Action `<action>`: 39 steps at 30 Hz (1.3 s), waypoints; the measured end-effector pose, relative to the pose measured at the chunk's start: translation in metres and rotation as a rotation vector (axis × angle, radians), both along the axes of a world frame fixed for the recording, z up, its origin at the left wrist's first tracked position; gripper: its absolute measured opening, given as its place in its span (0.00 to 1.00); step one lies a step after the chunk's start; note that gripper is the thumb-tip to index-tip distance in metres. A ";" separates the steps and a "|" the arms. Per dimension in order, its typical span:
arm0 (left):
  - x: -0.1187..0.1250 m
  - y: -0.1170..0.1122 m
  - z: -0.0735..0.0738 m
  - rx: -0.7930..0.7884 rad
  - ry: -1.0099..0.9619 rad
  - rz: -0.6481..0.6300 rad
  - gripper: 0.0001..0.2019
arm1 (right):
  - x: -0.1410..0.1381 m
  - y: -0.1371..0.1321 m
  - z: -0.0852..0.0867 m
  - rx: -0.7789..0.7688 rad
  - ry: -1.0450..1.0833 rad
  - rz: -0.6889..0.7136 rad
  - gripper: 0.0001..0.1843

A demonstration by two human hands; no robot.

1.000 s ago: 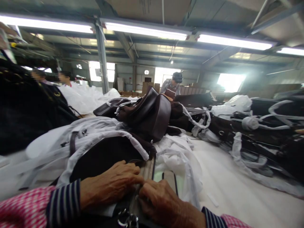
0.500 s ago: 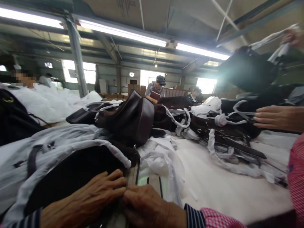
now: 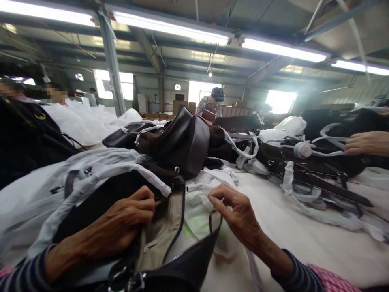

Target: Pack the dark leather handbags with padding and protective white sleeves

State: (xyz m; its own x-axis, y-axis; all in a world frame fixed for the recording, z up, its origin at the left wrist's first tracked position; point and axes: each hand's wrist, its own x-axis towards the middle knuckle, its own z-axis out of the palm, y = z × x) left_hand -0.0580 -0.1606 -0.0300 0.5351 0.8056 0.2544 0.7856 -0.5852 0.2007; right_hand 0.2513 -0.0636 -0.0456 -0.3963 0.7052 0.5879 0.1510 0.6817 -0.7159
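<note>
A dark handbag point(image 3: 188, 261) lies in front of me with its zipped mouth spread wide, showing a beige lining point(image 3: 170, 219) and an inner zip. My left hand point(image 3: 130, 217) has its fingers curled on the left edge of the mouth, gripping it beside a handle wrapped in white tissue point(image 3: 152, 180). At the right, my right hand point(image 3: 234, 209) is in a pinch, thumb against fingers, just over the bag's raised right corner. What those fingertips hold, if anything, is too small to make out. Metal clasps point(image 3: 120, 280) show at the bag's near edge.
Brown leather bags point(image 3: 185, 146) are piled beyond mine, and more bags with wrapped straps point(image 3: 304, 174) lie on the pale table point(image 3: 273, 227). White tissue point(image 3: 91, 121) is heaped at the left. A co-worker's hand point(image 3: 369, 142) rests by the right pile; another person point(image 3: 211, 105) works behind.
My hands have moved apart, the right one up and to the right. The bag's mouth now stands open with its lining exposed. A dark bag held up at the right is gone from view.
</note>
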 end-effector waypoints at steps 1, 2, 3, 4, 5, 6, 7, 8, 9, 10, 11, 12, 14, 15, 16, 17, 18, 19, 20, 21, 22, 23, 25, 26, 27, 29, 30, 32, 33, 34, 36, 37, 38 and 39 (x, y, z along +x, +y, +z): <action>-0.007 -0.002 0.005 0.002 -0.070 0.025 0.14 | 0.005 0.001 0.001 0.017 0.015 -0.040 0.09; -0.014 -0.005 0.010 0.017 -0.136 0.063 0.15 | 0.009 0.002 0.000 0.006 0.000 -0.049 0.09; -0.024 -0.007 0.013 0.047 -0.197 0.110 0.16 | 0.011 0.001 -0.003 -0.025 -0.042 -0.029 0.09; -0.033 -0.008 0.015 0.086 -0.249 0.160 0.16 | 0.012 -0.002 -0.006 -0.054 -0.102 0.015 0.09; -0.042 -0.010 0.015 0.124 -0.295 0.199 0.16 | 0.010 -0.005 -0.011 -0.068 -0.175 0.073 0.08; -0.049 -0.010 0.015 0.156 -0.332 0.225 0.16 | 0.006 -0.011 -0.014 -0.059 -0.256 0.138 0.07; -0.055 -0.010 0.014 0.173 -0.357 0.237 0.15 | 0.001 -0.017 -0.017 -0.020 -0.339 0.200 0.06; -0.059 -0.010 0.013 0.182 -0.373 0.237 0.15 | -0.005 -0.023 -0.018 0.040 -0.417 0.256 0.05; -0.061 -0.009 0.011 0.183 -0.379 0.231 0.14 | -0.010 -0.030 -0.018 0.107 -0.497 0.303 0.05; -0.061 -0.008 0.010 0.176 -0.380 0.227 0.14 | -0.015 -0.035 -0.018 0.173 -0.577 0.347 0.05; -0.060 -0.007 0.009 0.159 -0.379 0.227 0.14 | -0.019 -0.039 -0.017 0.229 -0.651 0.390 0.05; -0.058 -0.006 0.008 0.138 -0.380 0.229 0.14 | -0.022 -0.040 -0.016 0.271 -0.701 0.426 0.06; -0.054 -0.005 0.007 0.094 -0.387 0.229 0.15 | -0.025 -0.036 -0.014 0.275 -0.694 0.456 0.10; -0.052 -0.004 0.006 0.079 -0.397 0.221 0.14 | -0.027 -0.031 -0.013 0.244 -0.638 0.441 0.12; -0.051 -0.003 0.006 0.072 -0.411 0.206 0.14 | -0.028 -0.024 -0.012 0.205 -0.565 0.408 0.13; -0.049 -0.003 0.005 0.074 -0.427 0.187 0.13 | -0.031 -0.017 -0.011 0.173 -0.500 0.369 0.15; -0.048 -0.002 0.004 0.079 -0.443 0.167 0.13 | -0.035 -0.010 -0.010 0.161 -0.463 0.340 0.17; -0.048 -0.002 0.004 0.082 -0.457 0.149 0.13 | -0.040 -0.005 -0.009 0.172 -0.466 0.332 0.18; -0.048 -0.002 0.002 0.082 -0.465 0.140 0.13 | -0.046 0.000 -0.008 0.209 -0.506 0.347 0.19; -0.049 -0.002 0.001 0.079 -0.468 0.140 0.13 | -0.053 0.003 -0.009 0.270 -0.575 0.378 0.18; -0.050 -0.003 0.000 0.072 -0.470 0.148 0.13 | -0.060 0.004 -0.010 0.343 -0.652 0.415 0.16; -0.051 -0.003 -0.002 0.069 -0.475 0.157 0.14 | -0.067 0.005 -0.012 0.413 -0.719 0.449 0.12; -0.055 -0.004 -0.005 0.082 -0.501 0.158 0.14 | -0.079 0.007 -0.019 0.512 -0.791 0.480 0.04; -0.058 -0.004 -0.007 0.096 -0.517 0.150 0.14 | -0.084 0.008 -0.024 0.535 -0.799 0.469 0.03; -0.060 -0.003 -0.008 0.111 -0.530 0.135 0.13 | -0.089 0.011 -0.028 0.544 -0.797 0.440 0.04; -0.065 -0.001 -0.011 0.140 -0.522 0.064 0.12 | -0.097 0.018 -0.036 0.559 -0.796 0.356 0.08; -0.067 0.000 -0.011 0.149 -0.513 0.030 0.12 | -0.102 0.022 -0.039 0.577 -0.801 0.322 0.08; -0.069 0.003 -0.013 0.154 -0.488 -0.020 0.11 | -0.109 0.028 -0.044 0.619 -0.814 0.301 0.05; -0.070 0.004 -0.014 0.152 -0.473 -0.026 0.11 | -0.112 0.030 -0.047 0.636 -0.822 0.307 0.05; -0.070 0.004 -0.015 0.146 -0.457 -0.018 0.11 | -0.114 0.030 -0.049 0.660 -0.828 0.311 0.05; -0.068 0.003 -0.018 0.142 -0.432 0.006 0.11 | -0.116 0.028 -0.054 0.768 -0.829 0.274 0.06; -0.066 0.003 -0.020 0.152 -0.434 0.020 0.12 | -0.115 0.026 -0.057 0.857 -0.818 0.238 0.09; -0.065 0.003 -0.022 0.169 -0.448 0.034 0.12 | -0.113 0.025 -0.060 0.946 -0.795 0.202 0.12; -0.063 0.003 -0.025 0.187 -0.462 0.043 0.12 | -0.110 0.024 -0.062 1.007 -0.761 0.181 0.14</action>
State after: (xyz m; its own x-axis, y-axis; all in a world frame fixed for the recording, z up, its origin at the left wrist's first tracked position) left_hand -0.1206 -0.1578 -0.0547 0.2995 0.7421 0.5996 0.6635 -0.6136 0.4280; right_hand 0.1414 -0.0399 -0.1072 -0.9108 -0.0170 0.4125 0.1428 0.9246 0.3533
